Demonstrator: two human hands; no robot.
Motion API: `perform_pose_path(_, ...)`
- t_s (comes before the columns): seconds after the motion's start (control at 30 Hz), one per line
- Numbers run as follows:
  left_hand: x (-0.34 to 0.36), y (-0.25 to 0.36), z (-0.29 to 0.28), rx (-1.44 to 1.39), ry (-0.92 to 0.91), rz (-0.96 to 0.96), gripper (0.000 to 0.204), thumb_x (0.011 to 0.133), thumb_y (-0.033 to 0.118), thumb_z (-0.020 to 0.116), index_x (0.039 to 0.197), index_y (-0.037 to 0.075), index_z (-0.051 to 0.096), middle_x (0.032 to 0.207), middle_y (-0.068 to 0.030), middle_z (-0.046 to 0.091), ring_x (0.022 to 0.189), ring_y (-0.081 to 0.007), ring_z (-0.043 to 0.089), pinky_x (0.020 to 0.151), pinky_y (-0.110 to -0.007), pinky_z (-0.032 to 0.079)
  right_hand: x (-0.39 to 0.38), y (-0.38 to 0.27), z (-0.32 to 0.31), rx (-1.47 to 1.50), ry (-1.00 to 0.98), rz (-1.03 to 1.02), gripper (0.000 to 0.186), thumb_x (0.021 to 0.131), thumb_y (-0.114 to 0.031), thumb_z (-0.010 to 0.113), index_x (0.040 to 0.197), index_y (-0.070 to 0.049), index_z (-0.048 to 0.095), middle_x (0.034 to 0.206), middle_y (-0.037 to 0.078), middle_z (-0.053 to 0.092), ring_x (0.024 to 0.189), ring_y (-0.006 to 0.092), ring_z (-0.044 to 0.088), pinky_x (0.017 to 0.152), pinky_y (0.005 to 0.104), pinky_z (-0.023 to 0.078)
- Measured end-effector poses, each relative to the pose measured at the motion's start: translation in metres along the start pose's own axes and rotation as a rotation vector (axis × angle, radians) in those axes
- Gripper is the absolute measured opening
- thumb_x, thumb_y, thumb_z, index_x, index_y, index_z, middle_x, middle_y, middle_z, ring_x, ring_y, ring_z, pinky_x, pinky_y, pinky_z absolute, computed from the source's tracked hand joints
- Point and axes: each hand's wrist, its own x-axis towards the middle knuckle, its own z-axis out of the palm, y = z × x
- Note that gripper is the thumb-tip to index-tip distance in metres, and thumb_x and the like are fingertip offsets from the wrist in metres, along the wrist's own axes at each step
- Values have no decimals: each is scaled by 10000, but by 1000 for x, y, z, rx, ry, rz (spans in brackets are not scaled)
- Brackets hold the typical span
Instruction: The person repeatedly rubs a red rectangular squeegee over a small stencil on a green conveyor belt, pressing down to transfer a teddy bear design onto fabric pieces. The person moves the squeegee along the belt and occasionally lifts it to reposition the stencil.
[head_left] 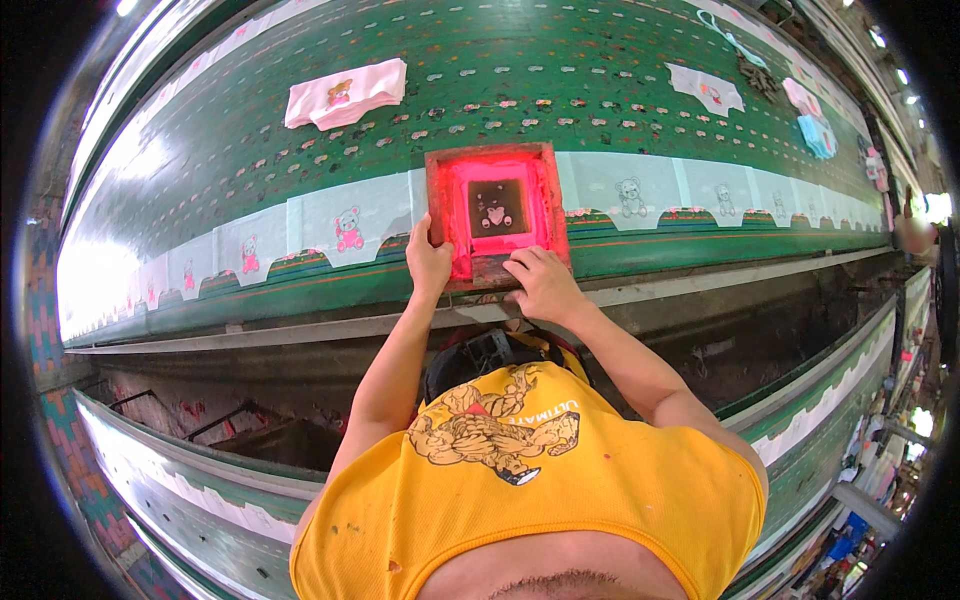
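A red-stained screen printing frame (546, 185) lies over a row of pale cut fabric pieces (670, 180) on the green bench (510, 60). Its bright pink inside surrounds a dark square with a teddy bear design (496, 207). My left hand (428, 260) grips the frame's left side. My right hand (540, 287) has its fingers curled on a brownish squeegee-like bar (492, 268) at the frame's lower part. Fabric pieces left of the frame show pink bears (349, 228); those to the right show outline bears (631, 196).
Stacked pink pieces (346, 92) and a white printed piece (705, 88) lie farther back, with blue pieces (816, 136) at the right. A dark gap (750, 340) runs below the bench's near edge. Another long bench (180, 460) is behind me.
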Motion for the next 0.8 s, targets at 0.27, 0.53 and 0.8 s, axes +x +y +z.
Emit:
perform_pose_path(0.27,-2,6,-2,-2,-9,-17,627,740,-19,710,1348,-69,566,1265,-233,646,1196,-360,625,1027,-388,487,18,23,40,-143,242,-38,265,784,-37,596,1044,7,616,1075,158,654,1065,339,608,978,418,493)
perform_pose_path(0.53,-2,8,-4,4,-15,41,623,719,-30,708,1325,-72,568,1271,-243,631,1199,-399,605,1036,-404,478,104,78,31,-99,295,-1,259,768,22,607,1024,1,641,1053,172,678,1050,361,629,938,449,514)
perform_pose_path(0.8,-2,0,-1,16,-24,42,629,733,-33,701,1343,-74,557,1267,-229,636,1203,-370,607,1038,-387,474,140,101,14,-47,240,95,201,793,7,638,990,-16,668,1001,169,692,1025,371,635,877,473,517)
